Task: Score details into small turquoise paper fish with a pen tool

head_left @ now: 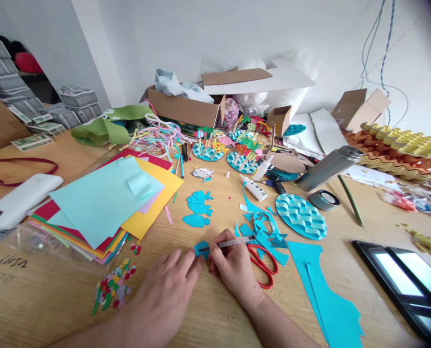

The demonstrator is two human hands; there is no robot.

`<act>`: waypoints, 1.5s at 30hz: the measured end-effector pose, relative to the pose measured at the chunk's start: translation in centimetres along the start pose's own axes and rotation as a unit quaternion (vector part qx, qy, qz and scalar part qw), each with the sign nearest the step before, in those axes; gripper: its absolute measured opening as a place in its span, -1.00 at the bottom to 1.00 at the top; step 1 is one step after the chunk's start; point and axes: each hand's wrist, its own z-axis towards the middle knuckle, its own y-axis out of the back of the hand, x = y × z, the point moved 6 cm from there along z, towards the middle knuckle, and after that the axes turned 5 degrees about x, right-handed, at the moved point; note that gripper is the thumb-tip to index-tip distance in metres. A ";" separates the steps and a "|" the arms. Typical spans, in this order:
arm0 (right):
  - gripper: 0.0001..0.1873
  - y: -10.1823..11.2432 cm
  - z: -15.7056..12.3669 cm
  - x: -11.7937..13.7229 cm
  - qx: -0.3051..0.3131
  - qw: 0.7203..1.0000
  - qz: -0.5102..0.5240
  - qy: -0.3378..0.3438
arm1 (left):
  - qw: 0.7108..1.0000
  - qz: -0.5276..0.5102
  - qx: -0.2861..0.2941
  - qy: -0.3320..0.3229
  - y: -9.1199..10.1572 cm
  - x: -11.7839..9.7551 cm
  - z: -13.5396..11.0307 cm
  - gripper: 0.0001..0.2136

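My right hand (233, 263) is closed round a pen (233, 241) with a clear barrel, its tip at a small blue paper cutout (201, 248). My left hand (168, 285) holds that cutout against the table with its fingertips; part of its outline is hidden by my fingers. Above my hands lie a blue paper fish (200, 202) with drawn lines and a plain blue paper fish (196, 220). Red-handled scissors (264, 268) rest to the right of my right hand, their blades partly covered by blue paper scraps (269, 241).
Coloured paper sheets (99, 203) and paper dots (117, 285) lie at the left. To the right are a large blue sheet (327, 295), a wavy-patterned disc (301, 216), glue bottles (256, 189), a steel flask (329, 166) and a dark device (400, 285). Cardboard boxes (186, 108) stand behind.
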 end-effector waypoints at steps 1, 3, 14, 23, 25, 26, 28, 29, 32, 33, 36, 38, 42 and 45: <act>-0.74 0.0 0.0 0.0 0.002 1.000 0.000 0.000 | 1.000 0.000 0.002 0.002 0.0 0.0 0.0 -0.47; -0.75 0.0 0.0 0.0 0.004 1.000 0.000 0.000 | 1.000 0.000 -0.001 0.002 0.0 0.0 0.0 -0.48; -0.73 0.0 -0.1 0.1 0.001 1.000 0.002 0.001 | 1.000 0.000 -0.001 0.005 0.0 0.0 -0.1 -0.48; -0.74 0.0 -0.1 0.3 -0.008 1.000 0.006 -0.004 | 1.000 -0.004 -0.001 0.001 0.1 -0.1 -0.1 -0.48; -0.75 0.0 -0.1 0.2 -0.007 1.000 0.002 -0.002 | 1.000 -0.004 0.002 0.001 0.1 -0.1 -0.1 -0.48; -0.75 0.0 -0.1 0.2 -0.005 1.000 0.000 -0.001 | 1.000 -0.003 0.004 0.001 0.1 -0.1 -0.1 -0.48; -0.76 0.0 -0.1 0.1 -0.001 1.000 -0.001 0.002 | 1.000 -0.002 0.006 0.001 0.0 -0.1 -0.1 -0.48; -0.76 0.0 0.0 0.0 0.001 1.000 0.000 0.003 | 1.000 -0.003 0.007 -0.001 0.0 -0.1 0.0 -0.48; -0.76 0.0 0.0 -0.1 0.004 1.000 0.003 0.004 | 1.000 -0.009 0.004 -0.001 0.0 0.0 0.2 -0.47; -0.76 0.0 0.0 -0.2 0.005 1.000 0.003 0.004 | 1.000 -0.009 0.004 0.000 -0.1 0.1 0.2 -0.47; -0.75 0.0 0.0 -0.2 0.007 1.000 0.000 0.003 | 1.000 -0.003 0.005 0.003 -0.2 0.1 0.1 -0.47; -0.75 0.0 -0.1 -0.2 0.007 1.000 0.001 0.003 | 1.000 0.004 0.005 0.003 -0.2 0.0 0.0 -0.48; -0.74 0.0 -0.1 -0.2 0.006 1.000 0.002 0.005 | 1.000 0.012 0.006 0.003 -0.1 0.0 0.0 -0.49; -0.75 0.1 0.0 -0.1 0.006 1.000 -0.007 0.006 | 1.000 0.007 0.009 -0.001 0.0 0.0 0.1 -0.48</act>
